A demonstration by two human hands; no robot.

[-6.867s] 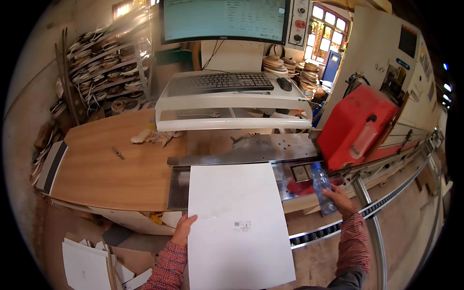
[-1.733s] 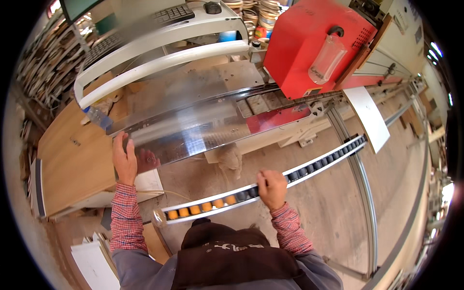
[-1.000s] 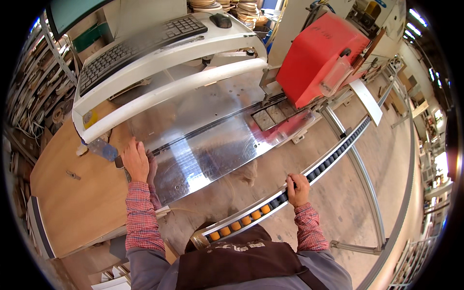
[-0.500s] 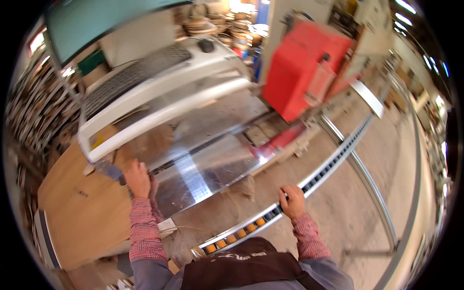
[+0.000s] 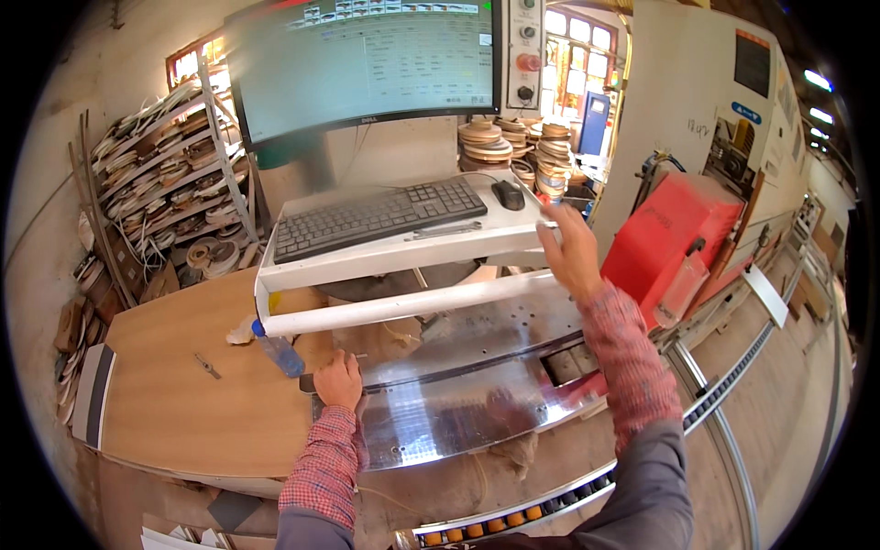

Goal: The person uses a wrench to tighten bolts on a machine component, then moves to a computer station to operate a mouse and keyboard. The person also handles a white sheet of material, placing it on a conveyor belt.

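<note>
My left hand [image 5: 339, 379] rests at the left end of the shiny metal machine table [image 5: 431, 431], beside a dark strip. Its fingers are curled down, and whatever they close on is hidden. Raised higher, my right hand [image 5: 574, 253] hovers near the right end of the white keyboard shelf [image 5: 412, 302], just below the black mouse [image 5: 507, 194]. Its fingers are apart, slightly smeared, with nothing visible in them. A black keyboard [image 5: 385, 218] lies on that shelf, with a wrench [image 5: 444, 231] in front of it. A blue-capped clear bottle [image 5: 282, 356] leans near my left hand.
A wide monitor [image 5: 367, 73] stands behind the shelf, with a button panel [image 5: 526, 57] beside it. The red machine housing [image 5: 665, 243] is on the right. A brown board [image 5: 174, 403] with a watch [image 5: 207, 366] spreads left. A roller rail [image 5: 513, 521] runs along the near side.
My right hand has left the roller rail and risen to the keyboard shelf. My left hand stays at the metal table's left end. The view has tilted up, showing more of the monitor.
</note>
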